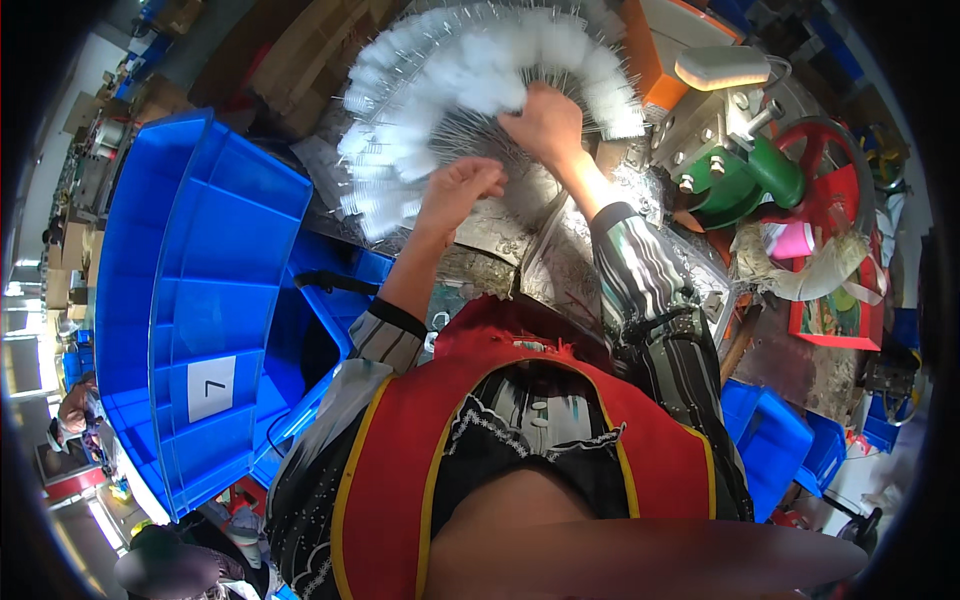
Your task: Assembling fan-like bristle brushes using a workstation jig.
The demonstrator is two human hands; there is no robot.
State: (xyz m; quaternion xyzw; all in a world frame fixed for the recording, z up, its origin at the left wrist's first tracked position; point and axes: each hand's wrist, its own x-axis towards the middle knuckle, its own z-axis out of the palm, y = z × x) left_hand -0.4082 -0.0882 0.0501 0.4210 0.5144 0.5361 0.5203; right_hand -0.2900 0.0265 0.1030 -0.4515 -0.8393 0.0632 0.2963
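A large fanned heap of small wire-stemmed brushes (440,70) with white bristles lies on the worktable (490,232), bristle ends outward and bare wire stems toward the middle. My right hand (548,125) is at the right inner side of the heap, over the stems. Its fingers are bent, with the thumb stretched to the left; what it grips among the stems is hidden. Lower and to the left, my left hand (462,193) is above the near side of the stems. Its fingers are curled together, and anything between them is too small to make out.
Big blue plastic bins (215,290) stand at the left. On the right is a green machine (745,185) with bolts, a red handwheel (825,165) and a white lamp (722,68). An orange box (655,55) sits behind the heap. More blue bins (765,440) are at lower right.
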